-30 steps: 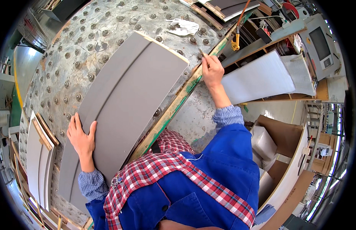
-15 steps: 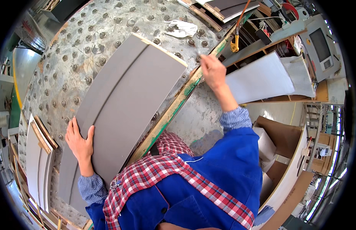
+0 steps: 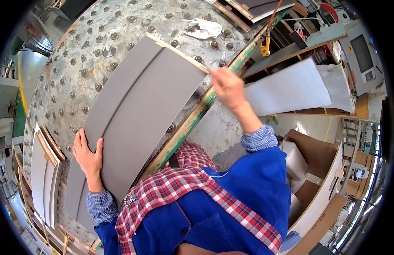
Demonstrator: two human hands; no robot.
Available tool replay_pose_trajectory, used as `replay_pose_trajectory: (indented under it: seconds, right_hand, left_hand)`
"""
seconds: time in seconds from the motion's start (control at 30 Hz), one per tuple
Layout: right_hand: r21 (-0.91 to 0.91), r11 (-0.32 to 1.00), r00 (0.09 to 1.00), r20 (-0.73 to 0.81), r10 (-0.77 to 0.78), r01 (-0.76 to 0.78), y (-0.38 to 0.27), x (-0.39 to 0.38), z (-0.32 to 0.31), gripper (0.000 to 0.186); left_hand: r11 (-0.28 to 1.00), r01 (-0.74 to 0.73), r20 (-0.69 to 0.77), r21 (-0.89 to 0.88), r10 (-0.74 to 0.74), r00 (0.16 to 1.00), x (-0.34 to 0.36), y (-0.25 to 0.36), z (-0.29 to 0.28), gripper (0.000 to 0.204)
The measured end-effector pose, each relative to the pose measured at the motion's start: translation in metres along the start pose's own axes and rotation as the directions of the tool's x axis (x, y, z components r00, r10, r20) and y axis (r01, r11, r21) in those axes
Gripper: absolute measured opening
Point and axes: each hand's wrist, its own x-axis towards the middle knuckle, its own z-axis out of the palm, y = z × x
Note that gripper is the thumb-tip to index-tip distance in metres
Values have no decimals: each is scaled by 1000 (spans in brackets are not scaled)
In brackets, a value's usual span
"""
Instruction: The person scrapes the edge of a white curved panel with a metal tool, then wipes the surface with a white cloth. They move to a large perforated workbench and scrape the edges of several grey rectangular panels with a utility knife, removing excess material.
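A long grey panel (image 3: 142,97) with a dark lengthwise groove lies on the stud-covered work table (image 3: 88,59). Its far end shows a pale edge strip (image 3: 178,51). My left hand (image 3: 88,155) rests flat on the panel's left side, thumb and fingers spread. At the panel's far right corner is my right hand (image 3: 229,87), its fingers closed in a pinch and partly smeared by motion. Whatever it may hold is too small or hidden to make out.
A white cloth (image 3: 204,29) lies beyond the panel. More panels are stacked at the left (image 3: 46,178) and far right (image 3: 252,10). A yellow air gun (image 3: 265,46) hangs from a hose beside the table edge. An open cardboard box (image 3: 309,148) stands at my right.
My right hand has moved left and slightly nearer, from beyond the table edge to the panel's far right corner. The left hand stays put on the panel.
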Motion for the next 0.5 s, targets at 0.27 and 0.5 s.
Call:
replay_pose_trajectory:
  seconds: [0.27, 0.5]
  right_hand:
    - [-117, 988, 994, -46, 98, -103, 45, 7, 2, 13]
    - [-85, 943, 944, -113, 311, -321, 54, -25, -16, 12]
  left_hand:
    - [1000, 11, 3, -23, -11, 1000, 0, 5, -7, 65]
    - [861, -431, 172, -270, 483, 858, 47, 131, -7, 74]
